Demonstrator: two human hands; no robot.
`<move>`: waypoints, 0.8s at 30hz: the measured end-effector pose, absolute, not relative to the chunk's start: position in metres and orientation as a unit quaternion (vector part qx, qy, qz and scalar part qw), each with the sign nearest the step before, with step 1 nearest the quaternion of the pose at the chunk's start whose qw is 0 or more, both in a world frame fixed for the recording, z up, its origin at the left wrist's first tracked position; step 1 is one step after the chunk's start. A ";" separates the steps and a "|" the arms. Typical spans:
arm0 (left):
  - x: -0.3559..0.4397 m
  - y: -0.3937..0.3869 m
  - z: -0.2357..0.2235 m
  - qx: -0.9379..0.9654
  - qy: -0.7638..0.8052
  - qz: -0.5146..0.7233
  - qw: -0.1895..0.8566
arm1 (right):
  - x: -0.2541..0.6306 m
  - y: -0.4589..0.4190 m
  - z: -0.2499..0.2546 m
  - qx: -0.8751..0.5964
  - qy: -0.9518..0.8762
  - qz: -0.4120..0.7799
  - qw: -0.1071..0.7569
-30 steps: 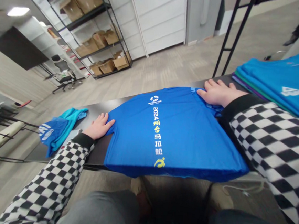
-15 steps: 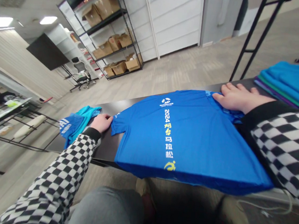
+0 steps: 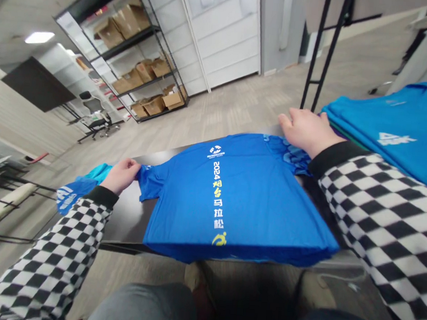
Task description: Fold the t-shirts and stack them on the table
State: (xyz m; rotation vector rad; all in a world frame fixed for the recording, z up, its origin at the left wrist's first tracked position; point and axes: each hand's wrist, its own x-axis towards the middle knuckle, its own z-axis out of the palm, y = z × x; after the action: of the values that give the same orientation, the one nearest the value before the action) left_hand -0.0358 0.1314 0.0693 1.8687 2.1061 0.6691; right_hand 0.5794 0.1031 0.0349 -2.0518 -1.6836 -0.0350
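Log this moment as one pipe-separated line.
left hand: fingers closed at sleeve edge | right hand: by opposite sleeve, contact unclear | blue shirt: spread on table, hem over near edge | folded stack: right

Two hands (image 3: 310, 130), one spread shirt (image 3: 247, 197), one folded stack (image 3: 397, 120)

"Camera position?"

"Head-worn, above the table's (image 3: 125, 222) six o'clock side. Faces forward, down. Knees (image 3: 142, 307) at six."

"Range?"

"Blue shirt (image 3: 255, 198) near. Shelving (image 3: 131, 42) at eleven, white doors (image 3: 231, 48) at twelve: both farther off."
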 end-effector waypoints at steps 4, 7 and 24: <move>0.023 0.123 0.100 0.629 0.656 0.283 0.307 | 0.575 0.099 0.039 -0.736 -0.618 -0.023 0.274; 0.078 0.123 0.121 0.629 0.607 0.288 0.391 | 0.574 0.098 0.039 -0.724 -0.627 -0.025 0.285; 0.302 0.160 0.085 0.578 0.558 0.287 0.521 | 0.576 0.107 0.031 -0.678 -0.678 -0.009 0.283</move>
State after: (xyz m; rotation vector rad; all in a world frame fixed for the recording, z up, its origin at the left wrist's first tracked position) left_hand 0.3022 0.1596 0.0846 1.3855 1.3372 0.6871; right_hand 0.5765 0.1072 0.0306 -1.8163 -1.8151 -0.0241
